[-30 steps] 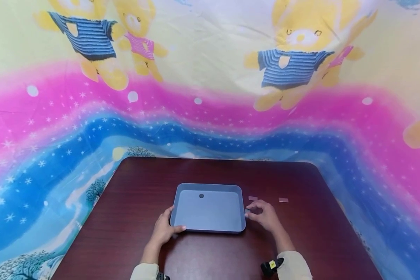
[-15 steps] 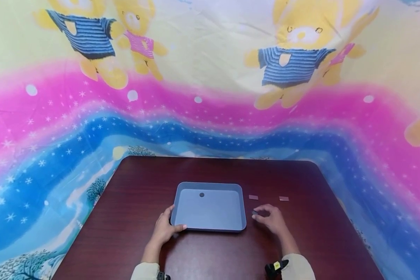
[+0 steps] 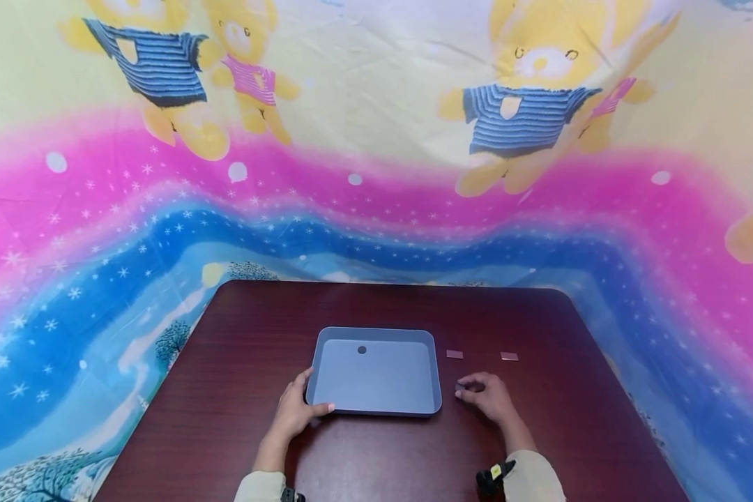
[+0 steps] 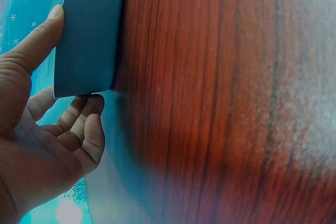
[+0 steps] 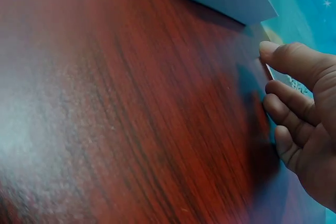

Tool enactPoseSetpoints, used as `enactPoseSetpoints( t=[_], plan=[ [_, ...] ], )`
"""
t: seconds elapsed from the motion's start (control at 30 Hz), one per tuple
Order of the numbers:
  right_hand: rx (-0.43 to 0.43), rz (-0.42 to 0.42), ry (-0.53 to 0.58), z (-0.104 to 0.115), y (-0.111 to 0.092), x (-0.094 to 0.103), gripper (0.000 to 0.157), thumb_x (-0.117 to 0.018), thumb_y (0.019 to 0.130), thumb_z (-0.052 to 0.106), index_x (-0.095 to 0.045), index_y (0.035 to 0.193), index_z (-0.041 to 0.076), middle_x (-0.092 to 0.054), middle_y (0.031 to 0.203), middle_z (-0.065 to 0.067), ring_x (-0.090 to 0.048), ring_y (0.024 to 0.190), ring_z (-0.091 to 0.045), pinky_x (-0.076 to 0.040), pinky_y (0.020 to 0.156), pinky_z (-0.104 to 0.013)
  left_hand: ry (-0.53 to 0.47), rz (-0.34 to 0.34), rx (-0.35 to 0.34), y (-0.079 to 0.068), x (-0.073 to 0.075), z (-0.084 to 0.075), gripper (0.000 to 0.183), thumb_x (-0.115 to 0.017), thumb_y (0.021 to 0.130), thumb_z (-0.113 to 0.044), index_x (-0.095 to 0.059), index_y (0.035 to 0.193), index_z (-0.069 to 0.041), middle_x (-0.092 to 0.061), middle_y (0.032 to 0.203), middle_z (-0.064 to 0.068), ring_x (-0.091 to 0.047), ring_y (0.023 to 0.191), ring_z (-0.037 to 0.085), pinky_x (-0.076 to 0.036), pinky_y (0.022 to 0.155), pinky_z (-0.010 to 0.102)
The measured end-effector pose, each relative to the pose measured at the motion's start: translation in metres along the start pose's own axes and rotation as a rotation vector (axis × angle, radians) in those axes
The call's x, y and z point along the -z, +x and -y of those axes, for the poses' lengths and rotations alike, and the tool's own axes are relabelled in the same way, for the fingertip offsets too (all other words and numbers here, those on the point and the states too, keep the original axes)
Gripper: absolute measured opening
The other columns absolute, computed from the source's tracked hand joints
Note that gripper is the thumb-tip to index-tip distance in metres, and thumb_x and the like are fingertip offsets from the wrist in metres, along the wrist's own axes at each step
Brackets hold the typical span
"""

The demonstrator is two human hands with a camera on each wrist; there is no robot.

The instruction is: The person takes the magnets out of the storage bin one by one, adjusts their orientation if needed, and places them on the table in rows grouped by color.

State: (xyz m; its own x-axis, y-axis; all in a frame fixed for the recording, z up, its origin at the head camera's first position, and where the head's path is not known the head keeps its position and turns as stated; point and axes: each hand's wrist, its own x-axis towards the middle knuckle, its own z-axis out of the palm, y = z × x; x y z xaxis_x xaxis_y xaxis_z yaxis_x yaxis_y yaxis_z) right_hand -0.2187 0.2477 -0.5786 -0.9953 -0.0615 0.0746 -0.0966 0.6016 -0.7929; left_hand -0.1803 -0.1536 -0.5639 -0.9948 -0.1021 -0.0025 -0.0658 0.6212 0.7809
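Observation:
A grey rectangular tray (image 3: 376,376) sits on the table, with a small dark round disc (image 3: 362,350) in it near the back wall. My left hand (image 3: 293,411) grips the tray's front left corner. In the left wrist view, its thumb (image 4: 44,35) lies against the tray wall (image 4: 89,35) and the other fingers curl at the corner. To the right of the tray, just above the table, my right hand (image 3: 489,399) pinches a small dark piece (image 3: 460,385) between thumb and fingertips. Its kind is too small to tell, and the right wrist view hides it.
Two small pinkish flat rectangles, one nearer (image 3: 454,354) the tray and one farther right (image 3: 509,356), lie on the dark red-brown wooden table (image 3: 257,328). A printed cloth (image 3: 364,237) with cartoon bears hangs behind the table and down its sides.
My right hand has moved from beside the tray's right wall to the right and slightly nearer, carrying the small dark piece. The left hand and the tray have stayed in place.

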Motion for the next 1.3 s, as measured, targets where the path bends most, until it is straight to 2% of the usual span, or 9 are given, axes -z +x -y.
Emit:
enactPoseSetpoints(
  t=[0.2, 0.63, 1.1, 1.3],
  plan=[
    [0.033, 0.001, -0.083, -0.0004, 0.0009, -0.0040, 0.018, -0.076, 0.064, 0.015, -0.068, 0.080, 0.015, -0.054, 0.078, 0.002, -0.051, 0.072, -0.014, -0.042, 0.063, -0.030, -0.004, -0.001, 0.002, 0.0001, 0.0001, 0.0005, 0.091, -0.079, 0.056, -0.034, -0.034, 0.132, -0.011, -0.044, 0.118, 0.018, -0.040, 0.106, 0.032, -0.033, 0.083, 0.046],
    [0.047, -0.001, -0.164, -0.0054, 0.0021, -0.0054, 0.018, -0.075, 0.063, 0.011, -0.069, 0.080, 0.014, -0.051, 0.076, 0.002, -0.047, 0.067, -0.014, -0.040, 0.061, -0.030, -0.009, -0.003, -0.007, -0.0001, -0.0009, -0.0004, 0.091, -0.079, 0.056, -0.034, -0.035, 0.131, -0.010, -0.045, 0.118, 0.017, -0.040, 0.106, 0.032, -0.032, 0.083, 0.046],
    [0.074, 0.013, -0.133, -0.0047, 0.0022, -0.0056, 0.017, -0.075, 0.064, 0.011, -0.070, 0.080, 0.014, -0.050, 0.077, 0.004, -0.047, 0.070, -0.014, -0.040, 0.062, -0.031, -0.019, 0.011, 0.001, 0.0004, 0.0018, -0.0006, 0.092, -0.078, 0.056, -0.037, -0.034, 0.132, -0.013, -0.041, 0.124, 0.018, -0.036, 0.111, 0.035, -0.032, 0.083, 0.049],
    [0.027, 0.056, -0.086, 0.0002, 0.0016, -0.0024, 0.027, -0.073, 0.068, 0.021, -0.067, 0.092, 0.012, -0.056, 0.086, 0.001, -0.050, 0.073, -0.014, -0.042, 0.064, -0.031, -0.017, 0.016, 0.003, -0.0002, 0.0021, 0.0004, 0.092, -0.078, 0.056, -0.038, -0.034, 0.132, -0.013, -0.041, 0.123, 0.018, -0.036, 0.110, 0.034, -0.032, 0.083, 0.048]
  ],
)
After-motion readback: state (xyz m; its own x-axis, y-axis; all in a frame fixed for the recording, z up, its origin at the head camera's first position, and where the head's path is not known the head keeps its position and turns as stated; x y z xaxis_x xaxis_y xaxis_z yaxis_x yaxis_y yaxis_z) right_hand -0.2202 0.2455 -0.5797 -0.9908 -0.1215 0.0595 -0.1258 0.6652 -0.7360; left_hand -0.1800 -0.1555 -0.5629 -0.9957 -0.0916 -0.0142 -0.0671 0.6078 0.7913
